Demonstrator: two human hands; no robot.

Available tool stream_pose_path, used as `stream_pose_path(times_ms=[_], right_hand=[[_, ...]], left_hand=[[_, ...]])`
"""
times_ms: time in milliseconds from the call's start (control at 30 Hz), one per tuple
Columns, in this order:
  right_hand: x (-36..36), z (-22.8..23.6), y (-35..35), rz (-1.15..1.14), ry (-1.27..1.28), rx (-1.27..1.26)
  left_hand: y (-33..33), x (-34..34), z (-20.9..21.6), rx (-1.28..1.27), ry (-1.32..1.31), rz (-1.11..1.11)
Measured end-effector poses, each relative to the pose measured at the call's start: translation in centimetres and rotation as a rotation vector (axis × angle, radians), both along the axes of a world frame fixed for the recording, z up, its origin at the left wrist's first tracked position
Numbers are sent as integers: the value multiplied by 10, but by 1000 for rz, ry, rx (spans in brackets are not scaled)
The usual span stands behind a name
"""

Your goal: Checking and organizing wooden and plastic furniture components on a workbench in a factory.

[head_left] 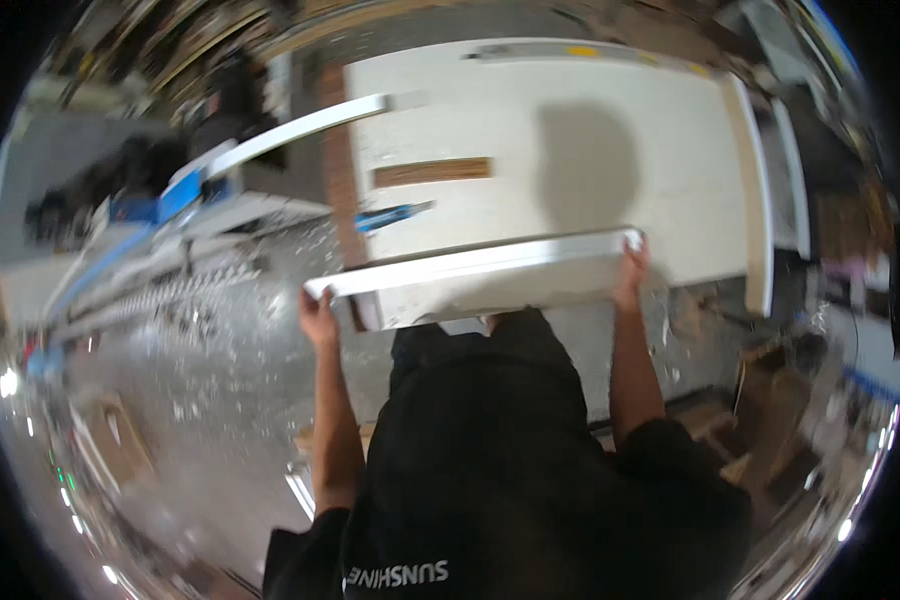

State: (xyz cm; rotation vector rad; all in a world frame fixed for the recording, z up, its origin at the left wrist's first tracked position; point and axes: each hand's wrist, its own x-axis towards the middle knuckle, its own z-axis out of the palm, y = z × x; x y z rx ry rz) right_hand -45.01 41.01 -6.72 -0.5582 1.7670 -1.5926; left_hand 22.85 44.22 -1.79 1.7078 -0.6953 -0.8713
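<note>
A long white metal-looking profile [480, 259] spans between my two hands, held level over the near edge of a white-topped workbench [690, 160]. My left hand [319, 312] grips its left end, thumb on top, just past the bench's brown left edge. At the opposite end my right hand [631, 270] is closed round the tip. Beyond the profile, a blue-handled tool [392, 217] lies on the bench, its exact kind blurred. Farther back rests a short brown wood-grain strip [432, 172].
Another white bar [300, 133] juts over the bench's left edge. A long grey strip with yellow marks [570, 51] lies along the far edge. Pale boards [753, 200] stand at the right end. Cardboard boxes [770, 400] sit on the floor at right; debris speckles the grey floor [220, 370].
</note>
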Motion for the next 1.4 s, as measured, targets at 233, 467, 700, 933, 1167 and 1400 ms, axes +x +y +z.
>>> stream_pose_path(times_ms=[233, 467, 700, 933, 1167, 1400], right_hand=[[27, -3, -13, -122, -35, -108], [13, -8, -8, -158, 84, -142], [19, 12, -11, -165, 222, 112], [111, 108, -35, 318, 1077, 59], [218, 102, -49, 1150, 1288, -11], [228, 85, -48, 1137, 1299, -8]], left_hand=[[0, 15, 9, 24, -199, -47], [-11, 7, 1, 169, -344, -67], [-11, 20, -3, 130, -928, -34], [-44, -82, 76, -176, -1005, -836], [-60, -124, 59, 216, -1100, -1149], [-93, -107, 67, -118, -1015, -1109]])
